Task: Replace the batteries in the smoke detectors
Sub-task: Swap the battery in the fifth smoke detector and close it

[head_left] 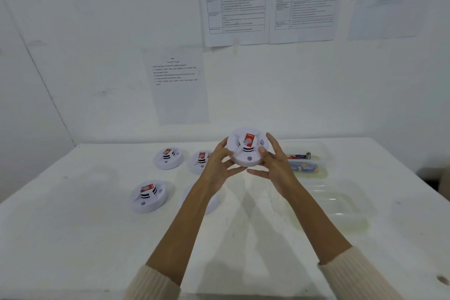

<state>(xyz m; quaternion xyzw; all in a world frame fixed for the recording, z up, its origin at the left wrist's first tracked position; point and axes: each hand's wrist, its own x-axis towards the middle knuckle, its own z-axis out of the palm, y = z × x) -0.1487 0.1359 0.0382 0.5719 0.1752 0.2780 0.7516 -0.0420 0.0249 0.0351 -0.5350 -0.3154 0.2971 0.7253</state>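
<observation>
Both hands held one white smoke detector [247, 147] above table [73, 226] centre: left hand [220, 162] and right hand [275, 164] gripped its rim. Four detectors [149, 196] lay left; battery tray [305, 164] far right.

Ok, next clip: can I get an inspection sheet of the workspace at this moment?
Surface: white table, lightly marked, set against a white wall.
Job's things: held detector lifted above the table, red label up. Back-left detector, back-middle detector and front-left detector lie on the table. A fourth detector is mostly hidden behind the left forearm. Batteries lie in a clear tray at right.
Clutter: clear container, nothing seen in it.
Grippers: left hand and right hand both hold the held detector by its rim.
Cables: nothing seen.
Surroundings: printed sheets on the wall.
</observation>
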